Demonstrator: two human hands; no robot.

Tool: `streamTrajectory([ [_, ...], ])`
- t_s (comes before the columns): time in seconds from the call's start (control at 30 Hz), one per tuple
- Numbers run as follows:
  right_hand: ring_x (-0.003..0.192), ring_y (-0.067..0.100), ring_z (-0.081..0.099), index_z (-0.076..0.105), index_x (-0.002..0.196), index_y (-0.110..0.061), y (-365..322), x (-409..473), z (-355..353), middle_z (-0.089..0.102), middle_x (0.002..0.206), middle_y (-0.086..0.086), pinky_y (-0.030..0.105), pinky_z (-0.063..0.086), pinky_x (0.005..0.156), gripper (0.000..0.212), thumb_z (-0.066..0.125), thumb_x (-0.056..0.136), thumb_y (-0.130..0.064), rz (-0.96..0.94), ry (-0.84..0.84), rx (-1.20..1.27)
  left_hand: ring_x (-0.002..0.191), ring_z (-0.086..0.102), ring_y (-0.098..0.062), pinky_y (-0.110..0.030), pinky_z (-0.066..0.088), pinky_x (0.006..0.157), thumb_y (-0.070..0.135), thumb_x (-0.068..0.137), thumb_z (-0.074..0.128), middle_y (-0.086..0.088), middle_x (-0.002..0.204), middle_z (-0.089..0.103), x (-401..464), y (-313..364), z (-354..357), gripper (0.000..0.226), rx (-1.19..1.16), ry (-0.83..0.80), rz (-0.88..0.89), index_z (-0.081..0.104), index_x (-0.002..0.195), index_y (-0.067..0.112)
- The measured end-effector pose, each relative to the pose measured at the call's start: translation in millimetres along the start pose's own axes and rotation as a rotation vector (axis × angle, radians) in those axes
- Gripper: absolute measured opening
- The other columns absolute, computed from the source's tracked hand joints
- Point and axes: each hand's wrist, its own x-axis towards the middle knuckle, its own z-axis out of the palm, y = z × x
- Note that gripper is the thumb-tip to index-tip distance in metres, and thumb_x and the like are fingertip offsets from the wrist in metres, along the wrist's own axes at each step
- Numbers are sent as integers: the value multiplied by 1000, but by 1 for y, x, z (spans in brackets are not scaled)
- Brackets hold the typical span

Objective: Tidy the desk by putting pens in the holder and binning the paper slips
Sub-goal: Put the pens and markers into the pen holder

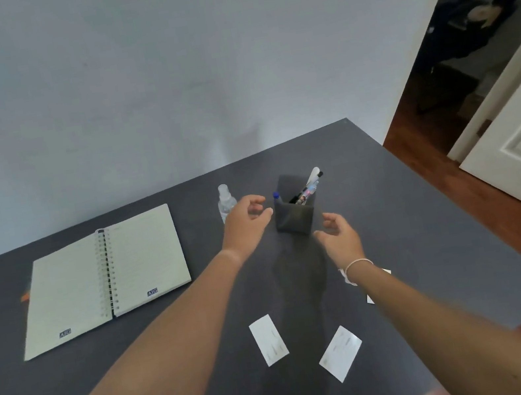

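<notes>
Pens [307, 189] stand in the dark holder [294, 217]; left hand [244, 218] just left of holder, right hand [340, 235] just right, both open, empty; paper slips [269, 339] lie nearer than holder

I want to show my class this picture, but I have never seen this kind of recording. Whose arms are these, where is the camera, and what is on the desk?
There is no machine here: a person wears a camera on the head, looking forward and down, so the arms are their own. The left hand and right hand are both open and empty, one on each side of a dark pen holder that has pens standing in it. On the dark desk lie an open spiral notebook, a small clear bottle and white paper slips, not yet binned. More slips are partly hidden by the right arm.
</notes>
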Motion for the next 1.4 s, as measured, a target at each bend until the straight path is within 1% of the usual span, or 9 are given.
streamTrajectory([
  [0.17, 89, 21, 54, 56, 98, -13, 11, -14, 13, 58, 100, 6, 30, 41, 78, 15, 58, 84, -8, -26, -47, -11, 80, 56, -12, -14, 42, 70, 19, 84, 62, -2, 96, 61, -41, -22, -32, 21, 50, 104, -50, 62, 104, 15],
  [0.33, 86, 21, 54, 58, 91, -13, 13, -47, 55, 59, 92, 8, 29, 41, 78, 12, 59, 82, -4, -117, -258, -78, 82, 57, -14, -22, 41, 81, 16, 83, 63, -2, 92, 60, -100, -54, -72, 16, 60, 240, -187, 63, 99, 17],
  [0.67, 84, 18, 53, 63, 100, -6, 24, -154, 141, 62, 104, 13, 25, 42, 81, 18, 59, 82, -6, -372, -772, -359, 89, 57, -17, -25, 43, 84, 9, 82, 63, -6, 93, 61, -238, -123, -145, 14, 63, 512, -446, 62, 92, 19],
  [0.77, 84, 15, 51, 62, 102, -6, 26, -182, 159, 61, 107, 13, 21, 39, 79, 20, 59, 83, -8, -440, -859, -435, 93, 60, -20, -28, 45, 88, 5, 79, 61, -7, 96, 63, -271, -138, -162, 21, 129, 489, -485, 62, 92, 22],
  [0.87, 90, 18, 54, 62, 105, -10, 34, -204, 172, 59, 109, 10, 23, 40, 81, 24, 61, 82, -13, -505, -933, -560, 93, 55, -16, -23, 41, 86, 3, 77, 56, -2, 101, 59, -300, -148, -173, 31, 286, 288, -480, 64, 103, 18],
  [1.0, 109, 29, 52, 60, 109, -15, 44, -225, 181, 58, 114, 9, 34, 42, 90, 28, 54, 82, -16, -686, -872, -864, 99, 45, -17, -30, 39, 94, 22, 72, 59, 3, 102, 54, -329, -163, -180, 39, 606, -16, -412, 62, 111, 27],
  [1.1, 110, 30, 49, 57, 114, -15, 49, -235, 181, 55, 118, 9, 35, 41, 91, 30, 52, 84, -14, -710, -758, -992, 101, 47, -20, -32, 41, 91, 24, 77, 60, 1, 105, 56, -336, -176, -183, 29, 703, -79, -316, 64, 105, 29],
  [1.27, 108, 31, 51, 59, 110, -11, 50, -236, 176, 55, 115, 13, 35, 42, 88, 27, 52, 85, -13, -564, -670, -918, 97, 50, -18, -27, 41, 88, 27, 84, 55, 2, 104, 58, -323, -188, -193, 15, 754, -152, -195, 63, 96, 26],
  [1.4, 103, 30, 56, 64, 104, -10, 30, -221, 161, 58, 112, 13, 31, 42, 84, 22, 57, 85, -16, -413, -546, -689, 84, 55, -18, -32, 46, 80, 20, 81, 58, 3, 85, 56, -298, -178, -195, 7, 566, -56, -142, 58, 84, 26],
])
